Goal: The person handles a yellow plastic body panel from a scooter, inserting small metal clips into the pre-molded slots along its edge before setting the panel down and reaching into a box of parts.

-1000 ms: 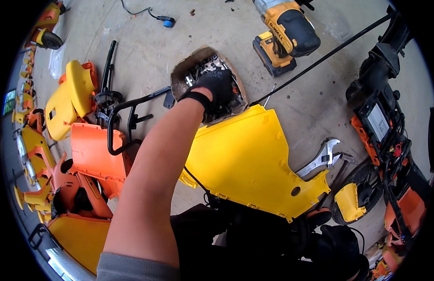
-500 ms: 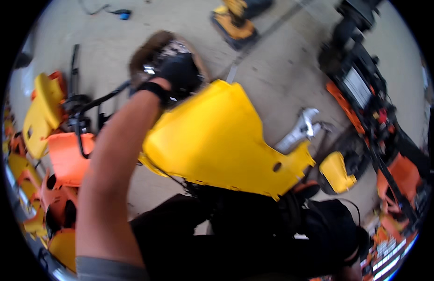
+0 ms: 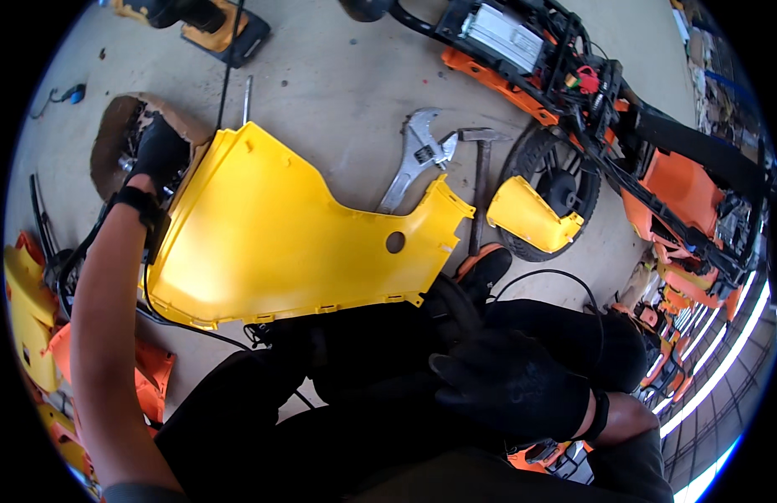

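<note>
My left hand (image 3: 160, 152), in a black glove, reaches into a brown open container (image 3: 112, 138) that holds small metal pieces. Its fingers are hidden down among them. Next to that wrist, a large yellow plastic panel (image 3: 271, 226) with a round hole and clips along its edge lies across the front of my legs. Low on the right, my right hand (image 3: 514, 386), also black-gloved, rests over my dark trousers with its fingers curled. Whatever it may hold is lost against the black. A dark curved piece (image 3: 454, 306) sits just above it.
Beyond the panel lie an adjustable wrench (image 3: 414, 159) and a hammer (image 3: 482, 180). A smaller yellow panel (image 3: 533, 216) leans on a wheel (image 3: 564, 189) of a black-and-orange vehicle frame (image 3: 564, 92). A yellow-black power tool (image 3: 225, 33) stands at the back; orange and yellow parts (image 3: 32, 310) crowd the left.
The view has swung, so the panel, container and left arm now appear further left. My right hand has come up into clear sight over my lap. The left hand is still in the container.
</note>
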Demonstrator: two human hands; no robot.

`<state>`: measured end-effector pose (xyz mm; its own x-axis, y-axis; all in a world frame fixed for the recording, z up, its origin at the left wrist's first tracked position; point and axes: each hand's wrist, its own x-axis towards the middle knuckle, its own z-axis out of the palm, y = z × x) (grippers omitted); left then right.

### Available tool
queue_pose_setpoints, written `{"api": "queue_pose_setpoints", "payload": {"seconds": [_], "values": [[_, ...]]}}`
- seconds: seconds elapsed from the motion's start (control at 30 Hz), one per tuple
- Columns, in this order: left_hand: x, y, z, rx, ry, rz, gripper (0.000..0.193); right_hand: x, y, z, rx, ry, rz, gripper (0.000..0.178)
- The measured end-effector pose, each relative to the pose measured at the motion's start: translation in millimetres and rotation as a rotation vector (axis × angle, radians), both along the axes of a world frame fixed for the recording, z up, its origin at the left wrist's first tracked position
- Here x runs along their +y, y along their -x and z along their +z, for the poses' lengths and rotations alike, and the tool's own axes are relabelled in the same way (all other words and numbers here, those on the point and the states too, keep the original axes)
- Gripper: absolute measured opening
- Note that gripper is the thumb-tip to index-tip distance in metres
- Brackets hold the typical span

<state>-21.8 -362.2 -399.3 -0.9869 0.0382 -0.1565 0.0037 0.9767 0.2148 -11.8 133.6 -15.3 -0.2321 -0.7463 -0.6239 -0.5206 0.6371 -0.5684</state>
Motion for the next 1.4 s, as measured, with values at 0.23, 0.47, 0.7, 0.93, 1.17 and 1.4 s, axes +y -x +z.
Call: {"api": "queue_pose_setpoints", "payload": {"seconds": [0.23,0.47,0.7,0.93,1.17,1.4], "values": [[4.4,7.3,22.8,-0.274,0.077,-0.035,0.027,8.5,-4.4,2.5,0.020,-0.013,-0.015,0.041],[-35.6,-11.0,1.2,-0.213,-0.053,0.060,0.030,19.9,-13.8,-5.0,0.030,0.102,0.014,0.038],[-27.8,-7.3,17.0,-0.317,0.036,0.173,0.032,25.6,-22.0,-2.5,0.126,0.077,0.075,0.038],[-9.3,4.8,46.6,-0.427,0.132,0.285,0.033,31.3,-25.9,-2.8,0.130,0.063,0.095,0.036],[-38.6,-10.8,11.3,-0.291,0.081,0.166,0.024,40.7,-28.1,-1.4,0.192,0.164,0.123,0.028],[-36.9,42.3,59.6,-0.108,-0.093,0.285,0.009,19.8,-7.1,4.3,-0.009,0.065,-0.024,0.028]]}}
